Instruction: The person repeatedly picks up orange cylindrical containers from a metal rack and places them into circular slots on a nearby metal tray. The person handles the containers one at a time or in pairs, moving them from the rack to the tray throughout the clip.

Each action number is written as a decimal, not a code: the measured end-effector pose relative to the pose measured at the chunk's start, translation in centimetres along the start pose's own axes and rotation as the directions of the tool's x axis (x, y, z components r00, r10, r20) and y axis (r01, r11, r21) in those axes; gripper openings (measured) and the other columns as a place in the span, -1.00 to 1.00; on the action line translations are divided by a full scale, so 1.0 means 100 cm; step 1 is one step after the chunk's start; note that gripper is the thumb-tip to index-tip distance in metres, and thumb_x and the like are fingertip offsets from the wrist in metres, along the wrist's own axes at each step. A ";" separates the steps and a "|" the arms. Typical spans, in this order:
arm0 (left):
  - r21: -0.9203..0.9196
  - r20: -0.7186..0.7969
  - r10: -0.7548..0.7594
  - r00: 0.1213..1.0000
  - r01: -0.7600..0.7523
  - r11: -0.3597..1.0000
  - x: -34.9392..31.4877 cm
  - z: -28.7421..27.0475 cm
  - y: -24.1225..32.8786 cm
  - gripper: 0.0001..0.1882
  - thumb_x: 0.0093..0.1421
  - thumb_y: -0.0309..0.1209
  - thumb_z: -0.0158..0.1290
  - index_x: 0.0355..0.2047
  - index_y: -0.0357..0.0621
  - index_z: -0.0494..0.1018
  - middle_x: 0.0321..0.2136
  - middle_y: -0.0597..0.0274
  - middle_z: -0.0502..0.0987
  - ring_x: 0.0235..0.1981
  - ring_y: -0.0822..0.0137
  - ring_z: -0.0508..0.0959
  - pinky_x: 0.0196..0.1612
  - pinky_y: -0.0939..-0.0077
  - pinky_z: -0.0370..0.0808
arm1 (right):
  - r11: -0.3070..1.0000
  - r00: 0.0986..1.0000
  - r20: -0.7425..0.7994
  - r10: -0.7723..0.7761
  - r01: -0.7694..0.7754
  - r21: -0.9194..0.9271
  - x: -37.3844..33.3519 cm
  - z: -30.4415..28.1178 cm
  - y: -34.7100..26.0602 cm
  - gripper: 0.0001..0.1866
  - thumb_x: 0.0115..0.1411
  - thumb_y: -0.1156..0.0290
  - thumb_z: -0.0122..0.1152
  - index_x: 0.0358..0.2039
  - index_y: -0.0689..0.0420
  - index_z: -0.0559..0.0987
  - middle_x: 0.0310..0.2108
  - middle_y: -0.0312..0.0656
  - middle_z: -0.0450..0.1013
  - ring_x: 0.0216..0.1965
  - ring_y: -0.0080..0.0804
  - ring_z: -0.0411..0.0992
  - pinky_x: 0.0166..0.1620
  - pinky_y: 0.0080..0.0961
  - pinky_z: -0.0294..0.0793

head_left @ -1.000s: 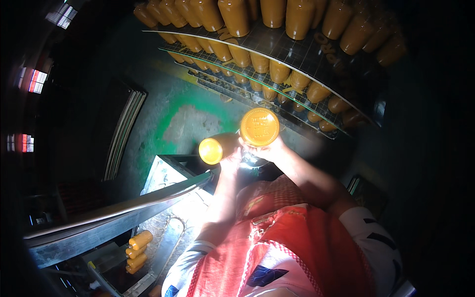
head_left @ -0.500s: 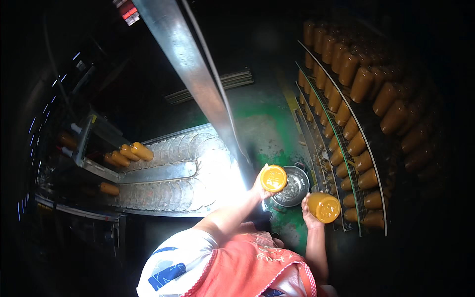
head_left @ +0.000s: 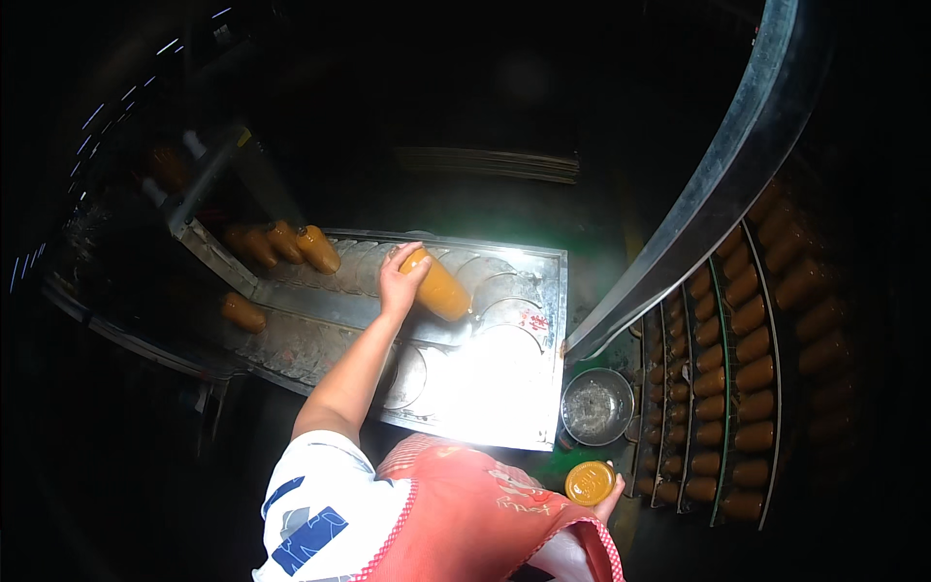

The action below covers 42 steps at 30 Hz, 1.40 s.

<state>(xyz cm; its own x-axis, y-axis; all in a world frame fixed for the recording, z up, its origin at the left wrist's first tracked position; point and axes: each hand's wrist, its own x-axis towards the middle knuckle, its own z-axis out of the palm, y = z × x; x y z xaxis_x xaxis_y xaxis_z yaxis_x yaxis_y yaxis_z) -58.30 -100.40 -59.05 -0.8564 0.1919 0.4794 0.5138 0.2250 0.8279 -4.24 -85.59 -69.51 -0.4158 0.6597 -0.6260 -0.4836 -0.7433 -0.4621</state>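
My left hand (head_left: 396, 283) is closed round the upper end of a glossy amber bottle (head_left: 442, 293). That bottle is over the slat conveyor (head_left: 341, 254), its lower end toward the brightly lit plates; whether it touches them I cannot tell. Low on the right, my right hand (head_left: 611, 501) grips a second amber bottle (head_left: 589, 483), whose round embossed base faces up and hides most of the fingers. Several similar bottles (head_left: 318, 249) stand at the conveyor's far left, and one more (head_left: 243, 312) is on its nearer lane.
Beside the conveyor's right end, a metal bowl (head_left: 598, 407) holds what looks like water. A metal post (head_left: 693, 199) slants up to the right from the conveyor's corner. Racks at the right carry rows of amber bottles (head_left: 752, 383). Flat boards (head_left: 490, 163) lie behind.
My view has turned left. My left hand has carried its bottle from near the bowl to over the conveyor. My right hand, still holding its bottle, now appears lower, nearer my body.
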 end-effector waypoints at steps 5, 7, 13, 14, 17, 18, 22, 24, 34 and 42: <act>0.305 0.048 0.095 0.994 -0.105 0.946 0.056 0.057 -0.046 -0.63 -0.04 -0.29 0.34 -0.15 0.17 0.67 0.14 0.24 0.41 0.14 0.05 0.35 0.19 0.27 0.37 | 0.867 0.885 0.301 -0.354 0.431 -0.248 0.058 0.209 0.017 -0.54 0.38 0.23 -0.05 0.23 0.12 0.37 -0.02 -0.19 0.45 -0.01 -0.38 0.45 0.07 -0.38 0.45; 0.360 0.151 0.137 0.979 -0.184 0.914 0.055 0.084 -0.059 -0.64 -0.03 -0.32 0.33 -0.14 0.16 0.68 0.19 0.18 0.38 0.15 0.04 0.34 0.22 0.27 0.33 | 0.551 0.707 0.527 -0.472 0.703 -0.450 0.058 0.290 0.008 -0.59 0.26 0.39 0.16 0.09 0.24 0.52 0.00 -0.14 0.46 0.03 -0.36 0.42 0.15 -0.45 0.35; 0.101 0.119 0.369 0.922 -0.381 0.919 0.020 0.155 0.041 -0.65 0.02 -0.44 0.29 -0.12 0.12 0.67 0.26 0.06 0.33 0.15 0.04 0.35 0.23 0.26 0.30 | -0.284 0.238 0.867 -0.439 0.878 -0.385 0.155 0.378 -0.014 -0.62 -0.04 0.34 0.43 -0.13 -0.20 0.72 0.19 0.00 0.27 0.20 0.07 0.19 0.22 -0.17 0.31; 0.027 0.146 0.318 0.937 -0.325 0.945 0.005 0.161 0.062 -0.66 0.05 -0.48 0.26 -0.12 0.06 0.67 0.23 0.07 0.36 0.15 0.06 0.34 0.22 0.28 0.30 | -0.338 0.250 0.870 -0.426 0.848 -0.409 0.175 0.376 -0.027 -0.61 -0.03 0.34 0.42 -0.12 -0.20 0.71 0.20 0.02 0.26 0.21 0.09 0.18 0.24 -0.16 0.29; -0.160 0.235 0.270 0.934 -0.237 0.958 -0.053 0.165 0.128 -0.71 0.13 -0.60 0.15 -0.12 -0.15 0.64 0.09 0.08 0.48 0.09 0.11 0.41 0.16 0.32 0.34 | -0.457 0.286 0.862 -0.419 0.754 -0.472 0.224 0.349 -0.071 -0.63 0.01 0.32 0.38 -0.10 -0.21 0.71 0.23 0.09 0.23 0.22 0.10 0.16 0.28 -0.15 0.23; -0.222 0.285 0.262 0.922 -0.202 0.954 -0.074 0.167 0.136 -0.73 0.15 -0.62 0.13 -0.13 -0.19 0.63 0.03 0.09 0.50 0.02 0.17 0.46 0.09 0.37 0.39 | -0.485 0.297 0.858 -0.419 0.725 -0.489 0.234 0.340 -0.082 -0.64 0.03 0.32 0.37 -0.10 -0.21 0.71 0.25 0.10 0.22 0.23 0.10 0.16 0.30 -0.14 0.20; -0.415 0.415 0.002 0.910 0.187 0.890 -0.145 0.166 0.199 -0.78 0.22 -0.64 0.02 -0.15 -0.32 0.58 -0.15 0.13 0.53 -0.21 0.40 0.54 -0.15 0.56 0.50 | -0.155 0.377 0.880 -0.290 0.889 -0.432 0.195 0.335 -0.102 -0.59 0.12 0.34 0.32 0.02 -0.21 0.65 0.33 0.12 0.17 0.25 0.11 0.19 0.31 -0.20 0.18; -0.442 0.475 -0.107 0.873 0.343 0.829 -0.182 0.163 0.213 -0.80 0.28 -0.60 -0.02 -0.16 -0.37 0.56 -0.20 0.14 0.53 -0.26 0.42 0.54 -0.21 0.58 0.52 | 0.003 0.280 0.943 -0.180 0.959 -0.285 0.144 0.308 -0.110 -0.62 0.17 0.42 0.27 0.01 -0.20 0.66 0.25 -0.10 0.31 0.22 -0.07 0.28 0.25 -0.29 0.28; -0.415 0.895 0.285 0.342 0.407 0.814 -0.156 0.254 0.267 -0.79 0.28 -0.59 0.04 -0.10 -0.37 0.56 -0.16 0.10 0.55 -0.24 0.39 0.59 -0.17 0.56 0.57 | -0.345 0.003 0.468 -0.884 0.670 -0.657 0.085 0.153 -0.376 -0.70 0.11 0.67 0.23 -0.15 0.12 0.68 -0.04 -0.15 0.45 -0.07 -0.27 0.47 -0.04 -0.47 0.50; -0.637 0.622 0.740 0.255 -0.384 0.668 -0.199 0.619 0.533 -0.39 0.10 -0.25 0.28 0.19 0.08 0.43 0.21 -0.06 0.30 0.24 -0.10 0.26 0.24 0.14 0.31 | -0.269 0.021 0.269 -0.963 0.000 -0.963 0.140 0.021 -0.671 -0.43 0.06 0.25 0.43 0.14 -0.30 0.54 0.28 0.13 0.14 0.30 0.22 0.05 0.28 0.02 0.24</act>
<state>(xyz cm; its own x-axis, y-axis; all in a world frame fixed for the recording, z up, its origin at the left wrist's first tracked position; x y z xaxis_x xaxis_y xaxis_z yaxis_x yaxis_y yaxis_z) -10.67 -33.06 -42.53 0.1937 0.8098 0.5539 0.6397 -0.5323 0.5545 20.79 -26.29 -45.98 0.2502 0.7594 0.6005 0.8719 0.0929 -0.4807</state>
